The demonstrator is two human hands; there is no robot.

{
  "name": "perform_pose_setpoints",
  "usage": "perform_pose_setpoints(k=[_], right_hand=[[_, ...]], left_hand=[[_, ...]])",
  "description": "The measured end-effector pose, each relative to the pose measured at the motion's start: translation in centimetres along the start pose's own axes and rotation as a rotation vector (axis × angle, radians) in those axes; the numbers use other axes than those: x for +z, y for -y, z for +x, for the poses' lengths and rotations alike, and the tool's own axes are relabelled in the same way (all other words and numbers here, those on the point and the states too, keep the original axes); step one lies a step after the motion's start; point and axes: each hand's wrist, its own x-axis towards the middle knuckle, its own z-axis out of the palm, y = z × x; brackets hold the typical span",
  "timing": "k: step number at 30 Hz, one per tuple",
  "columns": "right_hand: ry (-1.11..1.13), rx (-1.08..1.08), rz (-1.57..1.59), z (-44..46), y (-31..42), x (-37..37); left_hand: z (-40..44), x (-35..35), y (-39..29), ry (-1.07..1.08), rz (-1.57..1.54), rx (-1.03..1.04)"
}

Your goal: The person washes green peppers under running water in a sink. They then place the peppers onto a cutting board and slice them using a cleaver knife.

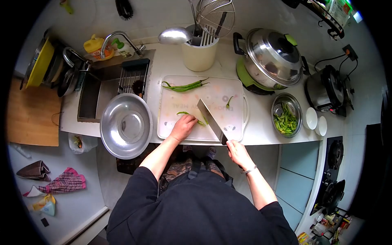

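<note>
My left hand [184,127] is closed over a green pepper [200,122] on the white cutting board [171,106], near its front edge. The pepper's ends show on both sides of my fingers. In my right hand [239,154] is the handle of a wide cleaver [212,121], its blade slanting up and left across the board, just right of the pepper. Several whole green peppers [185,86] lie along the board's upper left. A small green stem piece [229,102] rests at its right side.
A steel basin [126,126] overlaps the counter edge beside the sink [98,96]. Right of the board stand a bowl of cut green peppers [286,120], two white bowls [310,118], a steamer pot [273,57] and a cooker [324,90]. A utensil holder [199,56] stands behind.
</note>
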Motion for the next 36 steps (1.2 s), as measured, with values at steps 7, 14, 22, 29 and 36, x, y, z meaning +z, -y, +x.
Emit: perform_pose_setpoints(k=[7,14,22,29,36], right_hand=[[-0.003,-0.048,-0.176,-0.9,-0.3,-0.4],[-0.005,-0.067,-0.262,-1.6,1.0,-0.6],[0.019,-0.043,-0.281,-1.7,1.0,-0.4],[-0.012,-0.082,-0.438,-1.7,2.0,-0.2],[-0.143,-0.197,-0.468,0.8,0.5,3.3]], left_hand=[[0.1,0.8,0.9,0.033,0.010,-0.050],[1.1,0.7,1.7,0.011,0.072,0.071],[0.9,0.7,1.1,-0.050,0.057,0.025],[1.1,0.6,1.0,-0.074,0.072,0.033],[0.6,0.5,1.2,-0.098,0.127,0.052]])
